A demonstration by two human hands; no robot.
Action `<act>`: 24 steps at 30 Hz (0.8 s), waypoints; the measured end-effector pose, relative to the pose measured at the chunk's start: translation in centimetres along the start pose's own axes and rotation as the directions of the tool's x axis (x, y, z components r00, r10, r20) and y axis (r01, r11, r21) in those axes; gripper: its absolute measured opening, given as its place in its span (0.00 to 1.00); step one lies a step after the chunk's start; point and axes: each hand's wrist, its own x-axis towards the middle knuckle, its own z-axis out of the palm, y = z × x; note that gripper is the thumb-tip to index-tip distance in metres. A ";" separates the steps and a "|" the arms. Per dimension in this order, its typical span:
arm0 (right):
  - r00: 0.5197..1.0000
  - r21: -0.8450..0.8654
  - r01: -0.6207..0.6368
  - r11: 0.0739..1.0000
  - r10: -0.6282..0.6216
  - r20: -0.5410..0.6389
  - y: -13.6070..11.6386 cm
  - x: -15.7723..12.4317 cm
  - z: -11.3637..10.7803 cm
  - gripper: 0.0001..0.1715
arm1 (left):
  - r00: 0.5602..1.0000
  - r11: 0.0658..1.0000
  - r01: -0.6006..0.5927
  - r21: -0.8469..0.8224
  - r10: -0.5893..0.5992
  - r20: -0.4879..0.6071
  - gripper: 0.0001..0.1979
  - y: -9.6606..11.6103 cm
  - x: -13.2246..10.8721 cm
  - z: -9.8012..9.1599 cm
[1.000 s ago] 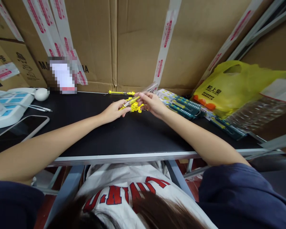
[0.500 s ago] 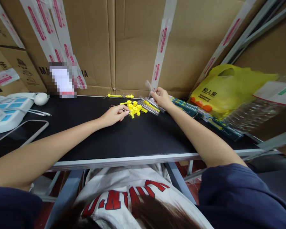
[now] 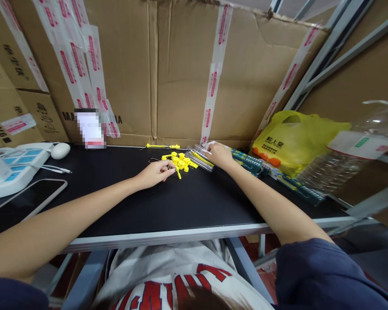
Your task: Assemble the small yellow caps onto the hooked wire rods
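Observation:
On the black tabletop (image 3: pixel 194 202) lies a loose pile of small yellow plastic parts (image 3: pixel 182 161). My left hand (image 3: pixel 158 173) is at the pile's left edge, thumb and fingers pinched on a yellow part (image 3: pixel 179 174) that points down to the right. Right of the pile is a bundle of clear tubes (image 3: pixel 200 158), with yellow showing among them. My right hand (image 3: pixel 220 155) rests at the bundle's upper right end, fingers bent down; what they hold, if anything, is too small to tell. Behind the pile lies a long yellow piece (image 3: pixel 163 147) with a thin wire hook.
Dark green packages (image 3: pixel 248 163) lie right of my right hand, near a yellow bag (image 3: pixel 294 137) and a plastic bottle (image 3: pixel 339 159). At the left are a white power strip (image 3: pixel 22 172), a phone (image 3: pixel 29 200) and cables. Cardboard stands behind.
My right hand has come down onto the tubes; the clear piece it held up is no longer raised. My left hand has drawn slightly away from the pile with a yellow part. The view has tilted up.

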 end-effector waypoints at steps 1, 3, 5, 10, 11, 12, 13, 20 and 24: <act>1.000 -0.020 -0.003 1.000 0.003 0.004 0.0 0.0 0.1 0.20 | 1.000 1.000 0.008 -0.002 -0.008 0.004 0.16 0.0 0.0 0.0; 1.000 -0.050 -0.005 0.999 0.005 0.009 0.0 0.0 0.3 0.20 | 1.000 1.000 0.022 -0.012 -0.022 0.013 0.16 0.1 0.0 -0.1; 1.000 -0.062 -0.001 0.998 0.002 0.013 0.0 0.0 0.5 0.20 | 0.999 0.999 0.031 -0.022 -0.031 0.022 0.16 0.3 0.0 -0.1; 0.999 -0.085 -0.007 0.996 0.010 0.035 0.0 0.1 0.7 0.20 | 0.999 0.999 0.038 -0.015 -0.038 0.030 0.13 0.5 0.0 -0.2; 0.999 -0.088 -0.008 0.996 0.011 0.035 -0.1 0.1 0.7 0.20 | 0.999 0.999 0.040 -0.016 -0.040 0.030 0.13 0.5 0.0 -0.2; 0.999 -0.089 -0.008 0.996 0.011 0.034 -0.1 0.0 0.7 0.20 | 0.999 0.999 0.044 -0.020 -0.043 0.027 0.12 0.5 0.0 -0.2; 0.999 -0.089 -0.007 0.996 0.010 0.033 -0.2 0.0 0.7 0.20 | 0.999 0.998 0.048 -0.028 -0.048 0.025 0.12 0.5 0.0 -0.2; 0.999 -0.067 0.013 0.998 -0.010 0.035 -0.3 -0.3 0.8 0.20 | 0.999 0.996 0.047 -0.081 -0.047 0.010 0.10 0.6 0.1 -0.1; 0.996 0.022 0.047 0.999 -0.046 -0.070 -0.5 -0.1 0.5 0.17 | 0.999 0.996 0.032 -0.084 -0.032 -0.003 0.10 0.6 0.2 -0.2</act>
